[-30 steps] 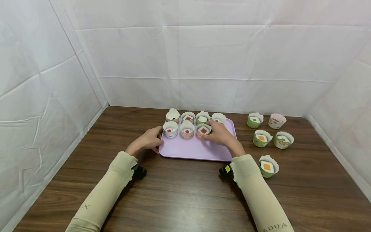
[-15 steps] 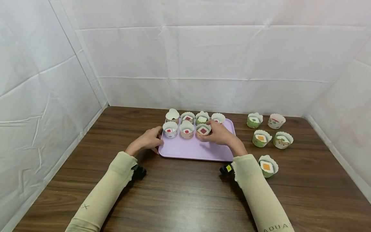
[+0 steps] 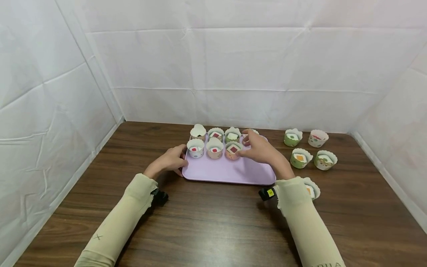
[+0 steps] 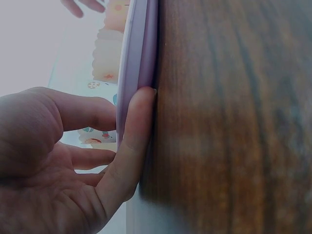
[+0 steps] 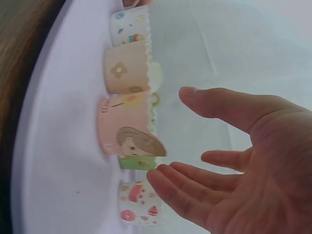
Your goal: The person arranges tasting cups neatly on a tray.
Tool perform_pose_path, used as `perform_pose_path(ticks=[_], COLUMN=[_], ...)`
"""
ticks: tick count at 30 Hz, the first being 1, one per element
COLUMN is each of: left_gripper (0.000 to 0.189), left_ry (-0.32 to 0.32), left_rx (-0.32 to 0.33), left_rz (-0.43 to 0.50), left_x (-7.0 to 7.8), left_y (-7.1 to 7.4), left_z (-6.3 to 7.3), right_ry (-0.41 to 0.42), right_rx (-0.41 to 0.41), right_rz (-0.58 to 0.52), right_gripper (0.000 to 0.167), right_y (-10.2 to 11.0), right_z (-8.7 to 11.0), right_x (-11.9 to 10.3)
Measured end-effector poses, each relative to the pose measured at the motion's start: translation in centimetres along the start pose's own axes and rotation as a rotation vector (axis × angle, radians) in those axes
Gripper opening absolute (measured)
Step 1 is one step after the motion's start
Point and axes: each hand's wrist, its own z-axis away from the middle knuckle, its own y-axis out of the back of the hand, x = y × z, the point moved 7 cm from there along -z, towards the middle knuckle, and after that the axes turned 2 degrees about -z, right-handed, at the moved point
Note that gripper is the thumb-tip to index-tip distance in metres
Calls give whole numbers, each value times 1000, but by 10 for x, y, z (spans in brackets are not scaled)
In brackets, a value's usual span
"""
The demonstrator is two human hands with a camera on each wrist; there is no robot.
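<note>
Fingers (image 4: 137,122) pinching a lilac tray (image 4: 139,53), printed cups (image 4: 107,53) beyond it, brown wood-grained tabletop (image 4: 219,117) alongside

I count one lilac tray (image 3: 217,174) in the left hand's (image 3: 171,159) grip. On it stand seven paper baking cups (image 3: 214,151): three in the near row, running from beside that grip to the right hand (image 3: 261,150), and four in the row behind. Five more paper cups (image 3: 301,160) sit on one wooden table (image 3: 213,226), off past the right hand: twelve altogether, between two hands.
</note>
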Motion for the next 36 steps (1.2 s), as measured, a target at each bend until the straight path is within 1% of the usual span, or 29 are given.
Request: perform_pose_path(ticks=[6,10,12,18,24,30,36], left_gripper=[67,68,69,71,70,70,72], left_ry=[-1,-5,3,24,13,7,15], left_rx=[-5,-12,-8,-7,-9,-7,-9], left_rz=[8,13,12,7,8,10,11], left_x=[0,1,0,-2,-2,-2,-3], left_y=[1,0,0,1,1,2,1], left_z=[0,-1,-2,-2,-1,-1,-2], right_ry=[17,39,47,53,82,115,100], right_rx=[41,62,68,80,116,166,151], right_rz=[1,18,28,64,119,129,144], right_gripper=[79,77,74,60,50,37,33], right_y=[12,18,20,30,42,58,66], right_z=[10,21,25,40,60,81,100], right_x=[-9,-7,-6,4,13,22,41])
